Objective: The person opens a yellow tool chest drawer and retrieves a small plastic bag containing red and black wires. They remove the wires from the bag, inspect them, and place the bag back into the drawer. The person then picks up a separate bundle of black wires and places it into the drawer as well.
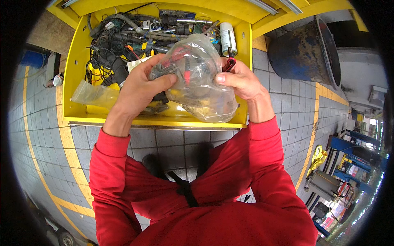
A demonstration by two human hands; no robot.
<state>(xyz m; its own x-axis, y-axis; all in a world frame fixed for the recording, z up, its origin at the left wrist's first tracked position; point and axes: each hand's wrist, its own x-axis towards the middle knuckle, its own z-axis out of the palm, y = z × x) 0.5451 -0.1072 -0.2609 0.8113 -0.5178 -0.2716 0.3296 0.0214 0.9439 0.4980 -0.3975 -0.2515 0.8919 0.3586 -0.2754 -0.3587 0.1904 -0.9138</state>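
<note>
Left hand (143, 84) half closed, thumb pressing the left side of a clear plastic bag (209, 88); right hand (246, 84) half closed, thumb on its right edge. Bag hung between them over the front of the yellow drawer (143, 121). Looked light, floppy, slick; thin film probably tears easily. Best hold: bunched film at both sides, contents backing the thumbs. Red-and-black wire (230, 63) sat by right fingers; couldn't tell if gripped. Farther back: spray can (227, 37).
</note>
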